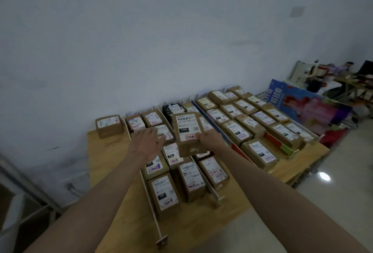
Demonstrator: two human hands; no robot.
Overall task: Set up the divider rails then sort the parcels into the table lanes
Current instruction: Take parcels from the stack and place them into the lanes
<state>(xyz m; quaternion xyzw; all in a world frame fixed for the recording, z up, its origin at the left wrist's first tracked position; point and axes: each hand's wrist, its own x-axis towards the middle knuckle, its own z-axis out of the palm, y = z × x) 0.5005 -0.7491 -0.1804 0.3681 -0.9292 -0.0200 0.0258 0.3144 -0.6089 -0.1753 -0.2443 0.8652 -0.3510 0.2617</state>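
Parcels fill the wooden table in rows between pale divider rails. Your right hand grips one brown parcel by its near right corner, raised above the middle lane; its white label shows a barcode, a black tag reading "15H" and a red-bordered stamp. Your left hand hovers at nine o'clock of it, fingers spread, palm down, holding nothing. At six o'clock a lane box carries a black tag, possibly "150".
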